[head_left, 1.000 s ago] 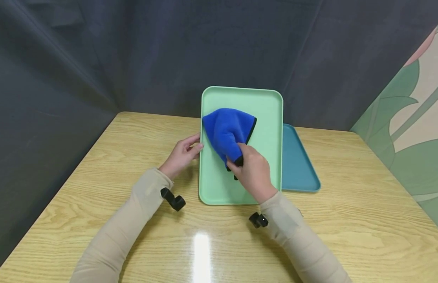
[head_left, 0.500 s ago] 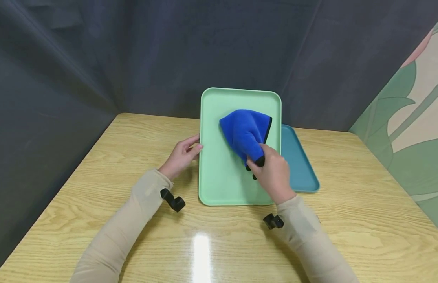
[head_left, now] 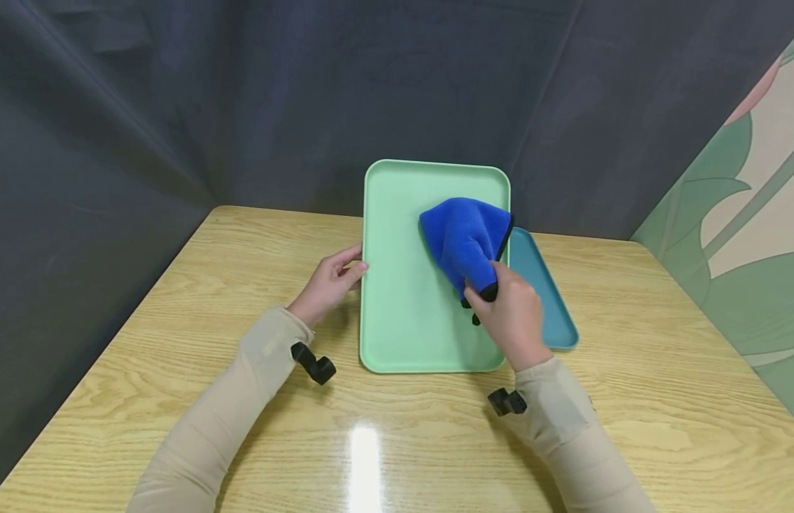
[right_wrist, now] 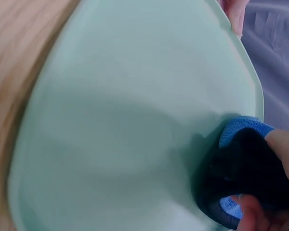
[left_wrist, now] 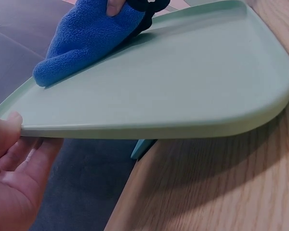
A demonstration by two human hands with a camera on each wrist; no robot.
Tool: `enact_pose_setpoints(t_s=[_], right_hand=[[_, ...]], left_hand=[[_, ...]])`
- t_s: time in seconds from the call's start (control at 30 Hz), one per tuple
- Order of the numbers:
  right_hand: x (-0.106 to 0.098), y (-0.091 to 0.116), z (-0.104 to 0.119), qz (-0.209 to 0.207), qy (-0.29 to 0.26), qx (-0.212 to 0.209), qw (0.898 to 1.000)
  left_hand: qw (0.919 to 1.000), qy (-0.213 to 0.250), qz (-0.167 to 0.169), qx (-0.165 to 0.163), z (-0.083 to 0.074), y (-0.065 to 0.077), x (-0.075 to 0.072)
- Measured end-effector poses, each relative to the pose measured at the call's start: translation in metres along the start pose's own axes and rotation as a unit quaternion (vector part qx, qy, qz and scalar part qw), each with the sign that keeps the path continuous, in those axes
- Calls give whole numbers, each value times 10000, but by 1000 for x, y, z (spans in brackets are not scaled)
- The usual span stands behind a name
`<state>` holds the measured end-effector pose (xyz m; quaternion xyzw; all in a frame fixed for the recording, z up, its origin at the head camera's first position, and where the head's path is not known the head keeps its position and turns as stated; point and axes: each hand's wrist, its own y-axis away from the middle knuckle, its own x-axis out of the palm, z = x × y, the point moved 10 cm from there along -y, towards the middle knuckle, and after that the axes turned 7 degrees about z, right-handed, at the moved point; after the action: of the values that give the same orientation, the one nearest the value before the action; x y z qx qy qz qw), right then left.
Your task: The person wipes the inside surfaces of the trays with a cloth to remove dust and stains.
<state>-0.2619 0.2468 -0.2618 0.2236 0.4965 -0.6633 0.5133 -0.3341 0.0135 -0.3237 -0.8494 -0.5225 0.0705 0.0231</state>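
Observation:
A light green tray (head_left: 409,313) is tilted up, its near end low at the wood table and its far end raised. My left hand (head_left: 330,283) pinches its left rim, thumb on top and fingers beneath, as the left wrist view shows with the tray edge (left_wrist: 135,131). My right hand (head_left: 508,313) grips a blue cloth (head_left: 463,235) with black edging, bunched up, against the tray's right side. In the right wrist view the cloth's black trim (right_wrist: 245,168) lies between thumb and fingers. Part of the cloth is hidden by that hand.
A darker blue tray (head_left: 553,299) lies on the wood table (head_left: 640,342), partly behind the green one. A dark curtain (head_left: 307,107) hangs past the table's far edge. A leaf-patterned wall (head_left: 755,263) stands at the right.
My right hand has moved the blue cloth rightward across the green tray, from its left side to its right rim. The left hand and the tray have stayed nearly still.

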Motion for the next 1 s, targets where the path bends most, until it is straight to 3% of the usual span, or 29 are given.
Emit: enact_pose_setpoints(t_s=[1.0], right_hand=[[39, 6, 74, 466, -235, -877, 9948]], left_hand=[[9999, 4, -70, 75, -2, -1, 0]])
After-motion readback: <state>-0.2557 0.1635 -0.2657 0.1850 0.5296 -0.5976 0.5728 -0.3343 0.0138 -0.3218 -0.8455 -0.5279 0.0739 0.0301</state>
